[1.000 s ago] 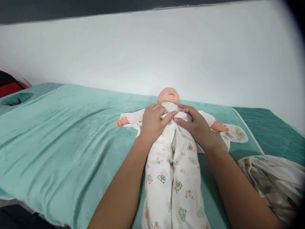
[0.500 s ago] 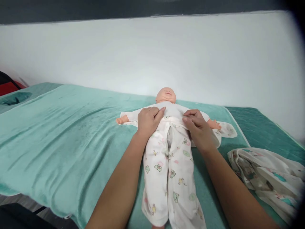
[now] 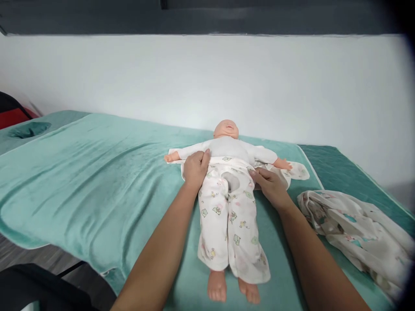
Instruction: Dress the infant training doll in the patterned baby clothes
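Trousers [image 3: 239, 216] clothed the doll [image 3: 226, 131]; your right hand [image 3: 270, 185] pinched their hip between thumb and fingers, while your left hand [image 3: 196, 168] touched the opposite side, its fingers' hold unclear.

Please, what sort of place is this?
Possibly a room for practising infant care or massage. A bald, plastic-looking baby doll in white printed trousers lies on a plush light-teal cloth; the green table beneath has an oval, hole-like recess at the picture's left.

wall [image 3: 207, 77]: white, dark band [image 3: 129, 18] above | floor [image 3: 48, 258]: grey, wood-look, lower left
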`<state>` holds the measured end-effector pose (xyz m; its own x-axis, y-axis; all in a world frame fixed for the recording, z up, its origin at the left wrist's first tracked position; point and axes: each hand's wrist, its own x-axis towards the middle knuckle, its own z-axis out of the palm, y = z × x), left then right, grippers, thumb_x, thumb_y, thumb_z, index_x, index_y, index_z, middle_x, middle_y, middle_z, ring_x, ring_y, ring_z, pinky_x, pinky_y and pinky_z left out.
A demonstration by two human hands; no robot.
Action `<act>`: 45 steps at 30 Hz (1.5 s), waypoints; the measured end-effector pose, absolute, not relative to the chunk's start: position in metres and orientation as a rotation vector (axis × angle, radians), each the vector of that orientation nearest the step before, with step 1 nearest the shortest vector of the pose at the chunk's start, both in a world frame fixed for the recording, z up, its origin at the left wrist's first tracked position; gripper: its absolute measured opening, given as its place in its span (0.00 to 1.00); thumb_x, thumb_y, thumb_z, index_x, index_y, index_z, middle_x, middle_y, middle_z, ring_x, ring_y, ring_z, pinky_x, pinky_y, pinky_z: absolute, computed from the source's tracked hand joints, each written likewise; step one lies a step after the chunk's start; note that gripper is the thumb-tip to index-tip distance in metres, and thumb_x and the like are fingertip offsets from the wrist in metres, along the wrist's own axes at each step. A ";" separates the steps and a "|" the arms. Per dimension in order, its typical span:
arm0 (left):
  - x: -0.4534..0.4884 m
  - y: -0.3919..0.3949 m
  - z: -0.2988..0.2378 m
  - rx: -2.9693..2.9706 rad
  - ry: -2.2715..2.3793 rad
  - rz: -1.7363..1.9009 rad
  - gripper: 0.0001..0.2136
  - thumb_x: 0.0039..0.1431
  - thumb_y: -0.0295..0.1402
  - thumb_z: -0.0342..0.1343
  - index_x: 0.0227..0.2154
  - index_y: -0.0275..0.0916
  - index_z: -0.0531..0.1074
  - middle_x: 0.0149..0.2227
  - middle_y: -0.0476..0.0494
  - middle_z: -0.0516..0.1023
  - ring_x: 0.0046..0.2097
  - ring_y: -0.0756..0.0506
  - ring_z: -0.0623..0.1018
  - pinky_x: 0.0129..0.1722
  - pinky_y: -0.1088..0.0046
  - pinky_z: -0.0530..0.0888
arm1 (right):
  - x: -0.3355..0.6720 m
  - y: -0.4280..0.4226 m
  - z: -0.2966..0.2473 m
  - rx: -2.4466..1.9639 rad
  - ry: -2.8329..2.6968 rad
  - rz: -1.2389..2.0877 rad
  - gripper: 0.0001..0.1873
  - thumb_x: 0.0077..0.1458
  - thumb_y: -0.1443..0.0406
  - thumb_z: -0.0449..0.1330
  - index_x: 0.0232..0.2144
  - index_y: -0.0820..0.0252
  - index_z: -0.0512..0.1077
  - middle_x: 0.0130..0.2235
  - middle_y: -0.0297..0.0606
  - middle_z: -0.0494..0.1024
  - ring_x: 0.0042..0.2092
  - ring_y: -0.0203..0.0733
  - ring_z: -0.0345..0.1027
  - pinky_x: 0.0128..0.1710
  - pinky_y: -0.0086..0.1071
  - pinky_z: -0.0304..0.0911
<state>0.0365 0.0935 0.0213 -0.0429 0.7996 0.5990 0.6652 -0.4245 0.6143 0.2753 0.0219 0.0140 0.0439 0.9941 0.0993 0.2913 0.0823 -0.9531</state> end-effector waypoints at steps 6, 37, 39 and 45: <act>0.035 0.057 0.022 1.873 1.445 1.541 0.21 0.68 0.40 0.45 0.19 0.40 0.55 0.25 0.50 0.64 0.31 0.49 0.67 0.35 0.72 0.64 | 0.282 0.026 0.011 -1.424 -1.638 0.842 0.19 0.53 0.48 0.61 0.30 0.57 0.68 0.27 0.28 0.64 0.30 0.36 0.57 0.30 0.30 0.53; 0.053 0.056 0.010 1.691 1.357 1.608 0.05 0.65 0.36 0.53 0.37 0.41 0.70 0.43 0.42 0.73 0.48 0.45 0.72 0.49 0.67 0.68 | 0.261 0.031 0.006 -1.435 -1.544 0.666 0.19 0.50 0.53 0.63 0.39 0.54 0.63 0.35 0.30 0.65 0.35 0.39 0.58 0.34 0.32 0.57; 0.052 0.055 0.010 1.678 1.350 1.604 0.05 0.65 0.35 0.52 0.36 0.41 0.70 0.42 0.43 0.72 0.48 0.46 0.72 0.50 0.68 0.68 | 0.259 0.030 0.006 -1.493 -1.548 0.607 0.19 0.50 0.53 0.64 0.39 0.54 0.63 0.35 0.30 0.66 0.36 0.40 0.58 0.35 0.32 0.57; 0.046 0.011 0.014 1.675 1.360 1.491 0.12 0.66 0.37 0.50 0.27 0.40 0.68 0.48 0.43 0.70 0.50 0.47 0.72 0.46 0.71 0.68 | 0.256 0.030 0.007 -1.557 -1.546 0.501 0.18 0.48 0.53 0.64 0.36 0.56 0.65 0.35 0.32 0.68 0.36 0.41 0.59 0.36 0.34 0.56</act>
<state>0.0458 0.0112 0.0136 -0.1062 0.9007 0.4213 0.3366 -0.3661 0.8676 0.2563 0.0298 0.0071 0.1507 0.9470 0.2837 0.6011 0.1400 -0.7868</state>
